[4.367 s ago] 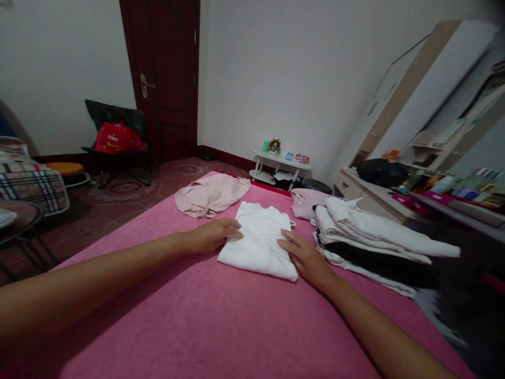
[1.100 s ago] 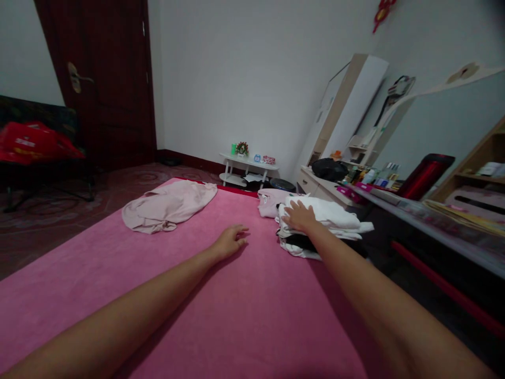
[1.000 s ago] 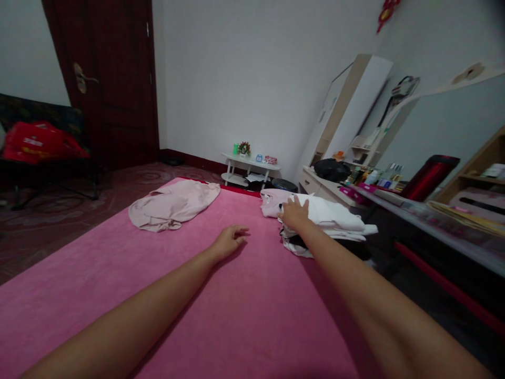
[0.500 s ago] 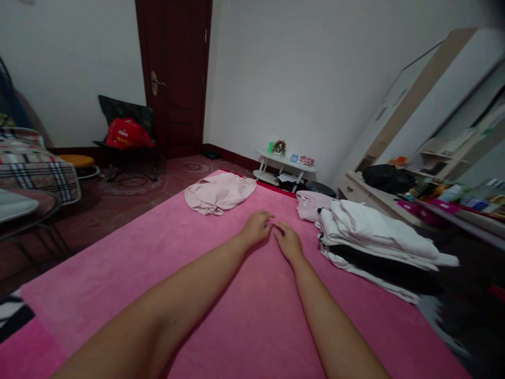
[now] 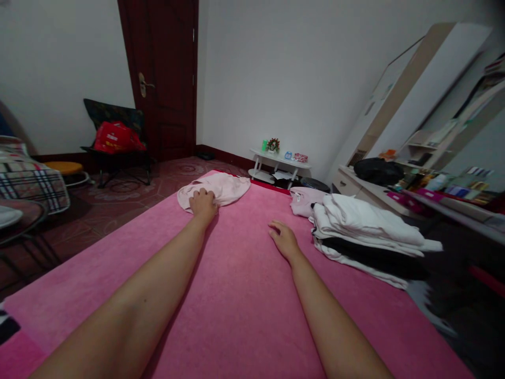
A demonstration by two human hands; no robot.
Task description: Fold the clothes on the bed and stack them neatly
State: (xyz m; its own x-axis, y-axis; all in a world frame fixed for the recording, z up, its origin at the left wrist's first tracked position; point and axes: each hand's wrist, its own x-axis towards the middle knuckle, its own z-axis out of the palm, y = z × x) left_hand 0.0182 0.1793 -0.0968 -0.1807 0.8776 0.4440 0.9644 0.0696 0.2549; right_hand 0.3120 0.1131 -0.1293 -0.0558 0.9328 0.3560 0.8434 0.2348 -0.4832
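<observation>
A crumpled pale pink garment (image 5: 232,188) lies near the far left edge of the pink bedspread (image 5: 236,295). My left hand (image 5: 204,205) is on its near side, fingers bent down and closed on the cloth; the fingertips are partly hidden. My right hand (image 5: 284,241) rests on or just over the bedspread, fingers loosely curved and apart, holding nothing. To its right is a stack of folded white and black clothes (image 5: 366,231), with a folded light pink garment (image 5: 303,201) beside it at the back.
Beyond the bed stands a small white table (image 5: 282,159) with a flower pot and small boxes. A dresser (image 5: 347,184) with a black bag is at the right. At the left are a folding chair (image 5: 112,108) with a red bag (image 5: 116,138) and an orange stool (image 5: 65,168).
My left hand has moved left and forward from beside my right hand onto the pale pink garment. My right hand stays in about the same place. The view has shifted slightly.
</observation>
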